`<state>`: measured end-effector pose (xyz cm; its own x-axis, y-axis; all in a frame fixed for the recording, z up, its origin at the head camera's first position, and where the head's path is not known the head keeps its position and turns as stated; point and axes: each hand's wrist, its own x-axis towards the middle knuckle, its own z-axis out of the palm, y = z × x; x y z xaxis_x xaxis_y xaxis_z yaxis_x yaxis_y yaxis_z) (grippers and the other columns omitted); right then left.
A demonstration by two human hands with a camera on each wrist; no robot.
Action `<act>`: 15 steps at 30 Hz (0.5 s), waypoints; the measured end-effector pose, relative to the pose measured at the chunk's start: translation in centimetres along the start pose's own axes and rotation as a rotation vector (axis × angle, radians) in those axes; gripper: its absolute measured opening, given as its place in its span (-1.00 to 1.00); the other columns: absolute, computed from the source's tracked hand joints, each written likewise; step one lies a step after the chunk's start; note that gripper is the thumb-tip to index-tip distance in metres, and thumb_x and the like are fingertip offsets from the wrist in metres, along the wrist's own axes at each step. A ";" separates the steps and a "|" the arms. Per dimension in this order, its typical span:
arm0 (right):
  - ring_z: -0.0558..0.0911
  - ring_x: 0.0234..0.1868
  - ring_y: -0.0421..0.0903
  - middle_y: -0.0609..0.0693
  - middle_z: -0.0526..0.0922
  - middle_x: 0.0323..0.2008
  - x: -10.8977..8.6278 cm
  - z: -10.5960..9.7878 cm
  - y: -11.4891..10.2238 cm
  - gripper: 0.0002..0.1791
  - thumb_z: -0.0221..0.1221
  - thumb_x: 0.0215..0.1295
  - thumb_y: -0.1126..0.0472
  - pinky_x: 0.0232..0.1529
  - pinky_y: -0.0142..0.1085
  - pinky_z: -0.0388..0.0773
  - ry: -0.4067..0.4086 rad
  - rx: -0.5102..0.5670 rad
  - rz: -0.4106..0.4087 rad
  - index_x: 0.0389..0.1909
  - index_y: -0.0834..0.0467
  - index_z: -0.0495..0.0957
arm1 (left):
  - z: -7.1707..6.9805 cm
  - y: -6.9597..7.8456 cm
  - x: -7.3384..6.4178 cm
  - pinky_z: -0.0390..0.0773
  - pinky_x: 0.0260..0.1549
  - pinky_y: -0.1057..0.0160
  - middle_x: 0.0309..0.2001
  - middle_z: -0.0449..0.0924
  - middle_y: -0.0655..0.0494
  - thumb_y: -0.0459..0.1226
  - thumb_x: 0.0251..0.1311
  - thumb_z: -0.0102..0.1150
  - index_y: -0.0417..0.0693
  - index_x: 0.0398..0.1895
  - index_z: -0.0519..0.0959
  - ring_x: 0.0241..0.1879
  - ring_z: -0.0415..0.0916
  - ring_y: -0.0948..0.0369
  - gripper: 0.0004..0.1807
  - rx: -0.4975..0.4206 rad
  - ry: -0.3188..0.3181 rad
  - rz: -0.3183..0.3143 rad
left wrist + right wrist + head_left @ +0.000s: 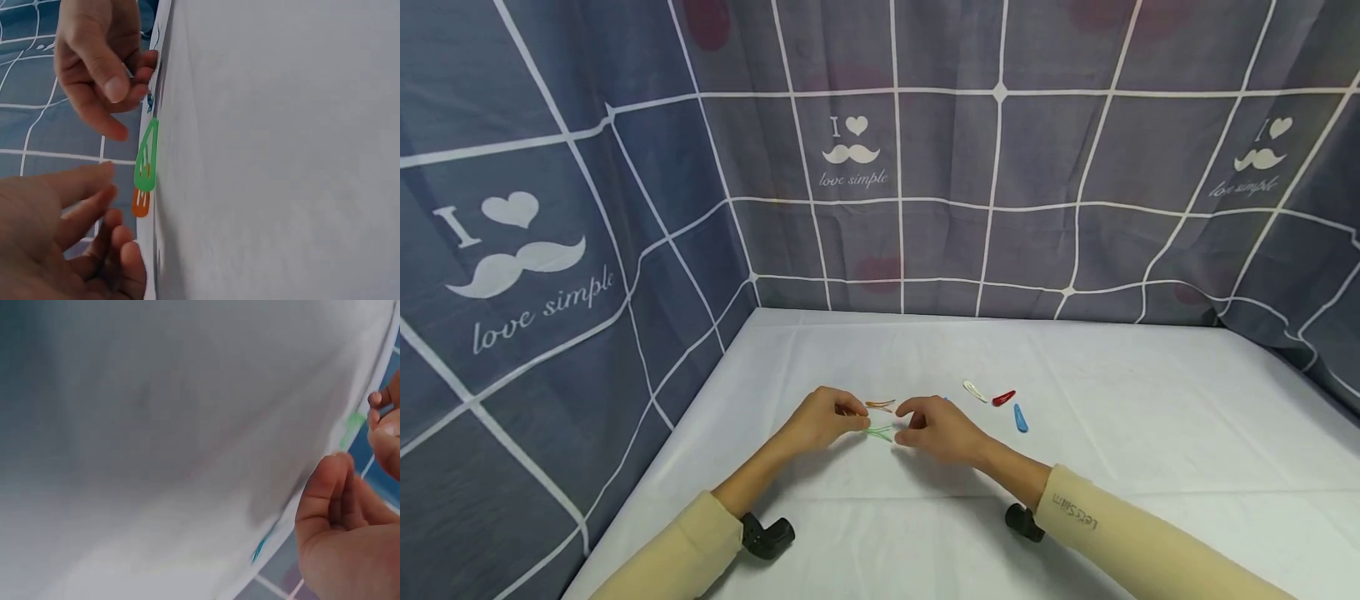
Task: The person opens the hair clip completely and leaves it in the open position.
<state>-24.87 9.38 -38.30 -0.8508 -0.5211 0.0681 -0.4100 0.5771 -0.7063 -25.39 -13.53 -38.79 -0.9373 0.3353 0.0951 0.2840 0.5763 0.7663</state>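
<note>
Two hair clips lie on the white table between the hands: a green one (pixel 878 432) nearer the person and an orange one (pixel 880 405) behind it. In the left wrist view, the green clip (pixel 145 164) partly overlaps the orange clip (pixel 141 206). The left hand (pixel 829 421), fingers loosely bent, has its fingertips right at the left end of the green clip. From the right, the right hand (pixel 942 429) hovers near the clips' other ends, thumb and forefinger apart with nothing between them.
Beyond the right hand lie a cream hair clip (pixel 974 391), a red hair clip (pixel 1003 398) and a blue hair clip (pixel 1020 418). Black wrist-worn devices (pixel 767 537) hang under both forearms. A grey gridded curtain (pixel 947 167) borders the white table (pixel 1150 417) behind and on the left.
</note>
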 end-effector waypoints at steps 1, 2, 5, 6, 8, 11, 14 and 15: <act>0.47 -0.52 -0.20 -0.09 0.54 -0.52 -0.1 -0.4 0.2 -0.66 0.30 0.23 0.28 -0.44 -0.34 0.44 0.003 0.011 -0.012 -0.01 0.34 0.59 | 0.1 0.2 0.1 0.44 -0.46 0.25 -0.44 0.59 0.19 -0.29 0.15 0.37 -0.10 -0.33 0.73 -0.45 0.44 0.23 -0.93 -0.008 0.012 0.004; 0.46 -0.52 -0.20 -0.09 0.54 -0.53 -0.2 -0.8 0.4 -0.68 0.30 0.23 0.29 -0.45 -0.35 0.43 0.005 0.023 -0.021 -0.02 0.34 0.60 | 0.2 0.5 0.2 0.44 -0.47 0.25 -0.43 0.59 0.19 -0.29 0.15 0.37 -0.10 -0.33 0.74 -0.45 0.44 0.22 -0.93 -0.018 0.026 0.011; 0.43 -0.53 -0.19 -0.07 0.53 -0.54 -0.3 -2.1 1.0 -0.72 0.28 0.26 0.30 -0.47 -0.36 0.39 0.021 0.062 -0.043 -0.05 0.35 0.62 | 0.7 1.3 0.7 0.45 -0.44 0.24 -0.40 0.62 0.20 -0.29 0.17 0.36 -0.10 -0.32 0.74 -0.45 0.47 0.22 -0.92 -0.054 0.047 0.036; 0.42 -0.53 -0.18 -0.06 0.53 -0.54 -0.3 -2.5 1.2 -0.72 0.27 0.27 0.31 -0.48 -0.36 0.38 0.025 0.074 -0.045 -0.05 0.36 0.62 | 1.0 1.6 0.9 0.46 -0.43 0.24 -0.40 0.63 0.20 -0.28 0.18 0.36 -0.10 -0.32 0.74 -0.44 0.48 0.22 -0.92 -0.066 0.050 0.041; 0.41 -0.52 -0.17 0.01 0.54 -0.53 -0.4 -3.2 1.7 -0.72 0.25 0.28 0.32 -0.48 -0.36 0.36 0.032 0.109 -0.039 -0.04 0.36 0.62 | 1.4 2.0 1.3 0.47 -0.41 0.24 -0.38 0.64 0.21 -0.27 0.19 0.35 -0.09 -0.32 0.74 -0.44 0.48 0.22 -0.92 -0.082 0.055 0.044; 0.40 -0.51 -0.15 0.11 0.55 -0.51 -0.3 -4.2 2.5 -0.71 0.24 0.29 0.33 -0.48 -0.36 0.33 0.053 0.153 -0.009 -0.02 0.37 0.61 | 2.1 2.7 1.9 0.49 -0.38 0.22 -0.36 0.63 0.20 -0.25 0.19 0.35 -0.06 -0.32 0.75 -0.40 0.50 0.20 -0.91 -0.075 0.063 0.039; 0.40 -0.50 -0.12 0.18 0.56 -0.48 -0.2 -5.0 3.4 -0.70 0.24 0.29 0.32 -0.46 -0.34 0.33 0.078 0.168 0.026 0.00 0.37 0.61 | 2.9 3.4 2.6 0.51 -0.28 0.17 -0.27 0.62 0.18 -0.22 0.18 0.36 -0.02 -0.32 0.75 -0.26 0.51 0.15 -0.91 -0.024 0.078 0.038; 0.41 -0.48 -0.12 0.18 0.56 -0.47 -0.1 -5.2 3.6 -0.70 0.24 0.29 0.32 -0.45 -0.34 0.34 0.089 0.164 0.036 0.00 0.37 0.61 | 3.1 3.6 2.9 0.51 -0.23 0.14 -0.24 0.62 0.16 -0.21 0.18 0.36 -0.02 -0.31 0.76 -0.20 0.52 0.12 -0.91 -0.007 0.081 0.042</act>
<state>-27.95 14.82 -37.21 -0.8924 -0.4405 0.0978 -0.3261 0.4799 -0.8145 -26.41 -8.17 -37.75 -0.9380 0.2972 0.1784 0.3222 0.5577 0.7649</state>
